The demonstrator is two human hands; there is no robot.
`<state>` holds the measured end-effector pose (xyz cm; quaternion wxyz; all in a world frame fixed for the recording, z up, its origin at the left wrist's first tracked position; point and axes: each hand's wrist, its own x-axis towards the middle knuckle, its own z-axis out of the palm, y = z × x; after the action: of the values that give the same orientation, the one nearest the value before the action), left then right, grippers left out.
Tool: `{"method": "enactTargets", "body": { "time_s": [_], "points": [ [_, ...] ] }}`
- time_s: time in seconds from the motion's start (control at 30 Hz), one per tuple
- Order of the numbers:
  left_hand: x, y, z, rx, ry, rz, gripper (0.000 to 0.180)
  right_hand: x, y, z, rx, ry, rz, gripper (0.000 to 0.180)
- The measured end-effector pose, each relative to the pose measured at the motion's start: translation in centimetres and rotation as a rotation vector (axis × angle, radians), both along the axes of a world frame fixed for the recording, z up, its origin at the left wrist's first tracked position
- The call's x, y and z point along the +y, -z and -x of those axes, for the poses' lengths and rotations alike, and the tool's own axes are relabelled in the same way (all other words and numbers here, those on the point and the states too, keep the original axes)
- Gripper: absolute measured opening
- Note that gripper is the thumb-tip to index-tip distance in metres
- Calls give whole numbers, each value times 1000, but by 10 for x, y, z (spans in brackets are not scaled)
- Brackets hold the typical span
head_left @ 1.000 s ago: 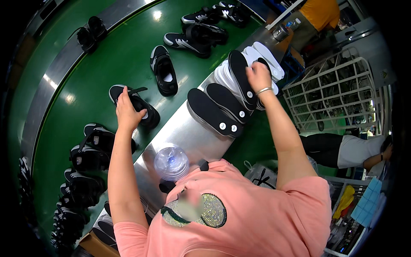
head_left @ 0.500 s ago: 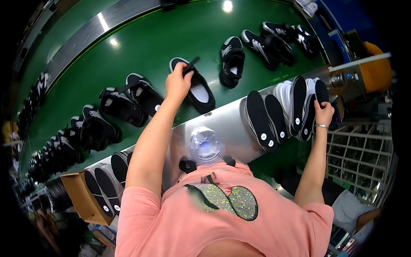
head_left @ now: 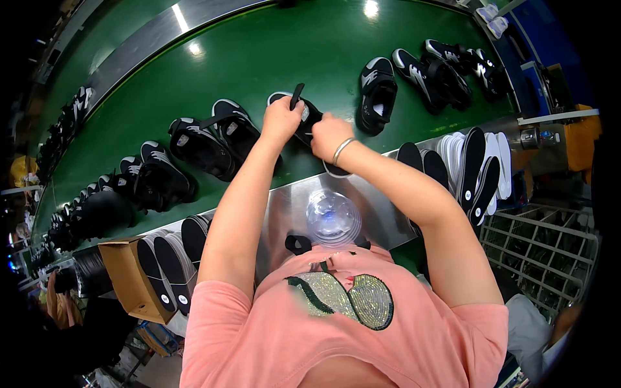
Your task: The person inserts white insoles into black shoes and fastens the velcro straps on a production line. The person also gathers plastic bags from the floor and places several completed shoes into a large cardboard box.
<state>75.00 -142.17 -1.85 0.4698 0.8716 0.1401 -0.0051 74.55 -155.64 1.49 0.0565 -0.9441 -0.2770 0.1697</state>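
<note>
Ahead of me on the green surface lies a black shoe (head_left: 310,121) with a grey-edged toe, partly covered by my hands. My left hand (head_left: 279,123) is closed on its black strap (head_left: 297,96), which sticks up above the fingers. Fingers curled, my right hand (head_left: 331,137) is at the shoe's opening. A black insole (head_left: 336,171) with a pale rim shows under that wrist; its front part is hidden by the hand and shoe.
Black shoes stand on the green table (head_left: 310,45) to both sides. Insole stacks (head_left: 472,171) lie right on the metal ledge (head_left: 378,194); more insoles (head_left: 171,258) stand by a cardboard box (head_left: 123,278) at left. A clear plastic dome (head_left: 333,218) sits before my chest.
My right hand has come from the insole stack at the right to the shoe, bringing a black insole. My left hand stays on the strap. The whole view has shifted slightly.
</note>
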Motion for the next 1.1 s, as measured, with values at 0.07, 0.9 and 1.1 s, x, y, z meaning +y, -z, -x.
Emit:
{"method": "enactTargets", "body": {
  "time_s": [0.07,0.9,1.1],
  "points": [
    [0,2,3,-40,-51,-16,26,1,12,3,-95,-124,64,26],
    [3,34,13,-93,-150,233,20,25,27,-28,285,-381,444,23],
    [2,25,18,-105,-148,156,25,34,14,-25,314,-459,594,27]
  ]
}}
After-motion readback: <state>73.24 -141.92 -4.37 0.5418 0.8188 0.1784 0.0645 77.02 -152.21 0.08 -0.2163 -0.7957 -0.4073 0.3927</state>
